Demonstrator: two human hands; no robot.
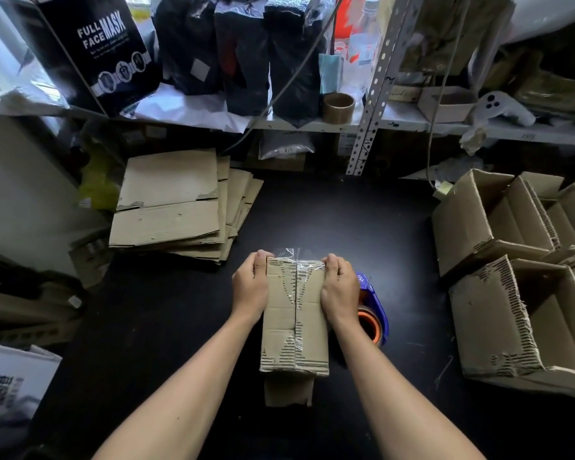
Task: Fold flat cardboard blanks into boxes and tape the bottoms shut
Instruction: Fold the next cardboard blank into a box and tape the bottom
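- The box (294, 313) stands bottom-up on the dark bench (329, 214), with its closed bottom flaps facing the camera. All positions below are given relative to this box.
- A strip of clear tape (296, 293) runs along the centre seam. Its far end projects loose past the far edge of the box.
- The left hand (250, 287) grasps the far left edge of the box, fingers curled over the corner. The right hand (341, 290) grasps the far right edge in the same manner.
- Step in hand, as judged: seating the loose tape end down over the far wall.
- To do it well: hold both flaps level and butted at the seam. Fold the tape end squarely over the edge. Rub outward from the seam so no wrinkle or air pocket stays under the film.
- Keep the box pressed onto the bench while rubbing, so the flaps do not spring apart.
- The tape dispenser (372, 313) lies just beside the box on the right, touching the right wrist or near it; which cannot be told.
- The stack of flat blanks (173, 204) lies beyond the box to the left.
- The finished boxes (512, 260) lie open well apart to the right.
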